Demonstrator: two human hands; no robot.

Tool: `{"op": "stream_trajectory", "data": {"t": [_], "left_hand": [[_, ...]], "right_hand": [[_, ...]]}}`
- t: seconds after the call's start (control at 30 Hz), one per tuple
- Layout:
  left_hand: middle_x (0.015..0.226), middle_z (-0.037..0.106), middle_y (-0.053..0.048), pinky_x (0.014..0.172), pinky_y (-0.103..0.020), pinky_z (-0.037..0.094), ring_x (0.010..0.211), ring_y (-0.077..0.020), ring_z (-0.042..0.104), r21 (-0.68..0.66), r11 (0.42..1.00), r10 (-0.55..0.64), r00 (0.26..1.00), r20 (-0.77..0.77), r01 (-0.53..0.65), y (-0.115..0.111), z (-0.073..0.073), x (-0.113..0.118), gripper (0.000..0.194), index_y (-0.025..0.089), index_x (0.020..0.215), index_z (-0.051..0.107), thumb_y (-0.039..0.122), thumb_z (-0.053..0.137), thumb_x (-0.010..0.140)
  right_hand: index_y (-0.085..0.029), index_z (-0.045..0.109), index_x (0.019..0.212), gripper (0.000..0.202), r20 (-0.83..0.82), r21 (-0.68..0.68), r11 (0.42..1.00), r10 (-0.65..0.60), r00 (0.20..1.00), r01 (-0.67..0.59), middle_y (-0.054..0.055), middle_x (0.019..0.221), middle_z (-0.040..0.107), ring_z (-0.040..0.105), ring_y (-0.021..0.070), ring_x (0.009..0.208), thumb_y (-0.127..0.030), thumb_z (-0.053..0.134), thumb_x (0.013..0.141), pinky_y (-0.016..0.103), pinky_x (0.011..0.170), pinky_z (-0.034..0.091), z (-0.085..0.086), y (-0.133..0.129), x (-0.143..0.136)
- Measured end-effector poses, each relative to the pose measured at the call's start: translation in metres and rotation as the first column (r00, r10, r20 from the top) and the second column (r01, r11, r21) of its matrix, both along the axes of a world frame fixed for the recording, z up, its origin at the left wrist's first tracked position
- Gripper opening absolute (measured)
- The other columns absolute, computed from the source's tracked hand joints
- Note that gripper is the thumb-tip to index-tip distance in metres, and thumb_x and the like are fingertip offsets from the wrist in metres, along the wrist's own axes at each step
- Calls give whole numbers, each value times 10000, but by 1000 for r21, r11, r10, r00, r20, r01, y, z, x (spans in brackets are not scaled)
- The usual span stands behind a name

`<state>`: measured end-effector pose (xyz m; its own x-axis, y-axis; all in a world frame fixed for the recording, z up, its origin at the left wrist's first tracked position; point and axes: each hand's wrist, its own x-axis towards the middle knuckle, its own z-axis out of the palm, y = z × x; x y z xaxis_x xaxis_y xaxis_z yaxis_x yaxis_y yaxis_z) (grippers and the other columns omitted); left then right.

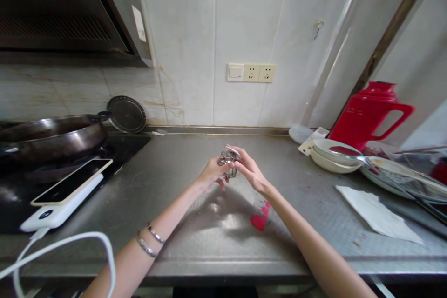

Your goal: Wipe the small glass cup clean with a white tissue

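One small clear piece (229, 168) sits at the centre of your clock, apparently raised above the metal counter (174, 158), with twelve toward the wall (185, 23). Your left hand (213, 171) is closed around it from nine o'clock, and your right hand (250, 167) is clamped on it from three, fingers bent over its top, so both grip it together. The likeliest trouble is a slip: it looks smooth and you have it mostly by the fingers, so a loose pinch or an uneven twist could shoot it out, and it might chip on the metal below. Squeezing too hard from both sides could crack it if its walls are thin. As for its looks, it is see-through, with dark lines and bright glints and a squarish lower part; your fingers hide much of it, and I can't tell whether it is glass or plastic. Beyond it, at five o'clock, a ragged red patch (259, 221) lies beside your right forearm (300, 226). Farther out, a paper napkin (377, 214) lies between three and four o'clock, bowls (331, 165) stand at three and a red jug (365, 114) at two. A phone (75, 181) lies near nine against a white power pack (70, 209), with a pan (66, 137) behind it.
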<state>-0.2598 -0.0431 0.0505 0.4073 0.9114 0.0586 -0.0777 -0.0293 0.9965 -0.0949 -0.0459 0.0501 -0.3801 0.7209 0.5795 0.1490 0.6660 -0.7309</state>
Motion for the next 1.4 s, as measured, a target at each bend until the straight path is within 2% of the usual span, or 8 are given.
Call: {"op": "stream_trajectory", "data": {"t": [0.27,0.43,0.53,0.7,0.93,1.03,1.27,1.4], "left_hand": [[720,614,-41,347,-182,451,456,-89,547,-67,997,-34,997,75,39,4,-3,-2,720,123,956,615,711,696,548],[779,645,-74,376,-184,465,507,-123,605,-29,996,-85,996,19,86,6,-1,-7,776,115,1047,598,725,665,572],[1052,649,-142,472,-202,511,789,-219,681,81,989,-127,992,-8,127,10,1,-12,928,186,1292,462,662,731,542],[1409,429,-190,765,-322,544,1243,-330,479,338,941,7,998,-55,12,9,-4,-6,1322,295,1474,129,259,904,404],[1245,590,-141,965,-425,456,1096,-263,598,455,869,239,970,-36,-197,4,-19,6,1041,221,1410,283,270,847,537],[1214,609,-137,940,-395,473,1082,-261,607,484,850,267,962,-62,-205,4,-18,5,988,212,1378,329,286,843,537],[1247,568,-143,1009,-410,405,1155,-275,551,599,769,393,905,-164,-225,2,-23,9,910,176,1348,365,222,804,552],[1313,504,-143,1036,-406,378,1208,-277,504,620,754,402,899,-173,-217,5,-33,11,885,178,1334,365,149,767,546]], "right_hand": [[-244,344,1403,838,83,127,990,-75,994,64,131,1383,450,481,276,1233,-400,757,691,427,1008,429,-7,3,-6],[-237,402,1363,778,24,95,991,-101,995,98,126,1324,510,541,262,1168,-347,765,683,413,966,473,-10,4,-10],[-225,427,1335,749,-107,-25,996,-86,991,83,120,1285,548,589,240,1108,-341,766,678,383,935,502,-9,5,-12],[-228,450,1302,695,-309,-178,983,-96,946,42,106,1208,616,639,226,1040,-377,744,690,353,848,562,-10,8,-15],[-236,496,1282,568,-254,-143,987,-102,962,67,96,1285,572,605,215,1101,-495,623,793,327,866,551,-16,7,-19],[-238,545,1239,430,-241,-163,981,-147,959,109,73,1221,615,635,187,1012,-491,401,923,305,786,570,-15,10,-17],[-178,668,944,379,-129,18,908,-414,901,420,17,746,661,614,164,707,-447,402,932,257,664,501,-12,14,-8],[-192,662,1015,339,-23,122,919,-375,927,374,35,855,709,654,176,773,-379,387,950,249,682,500,-9,8,-8]]}}
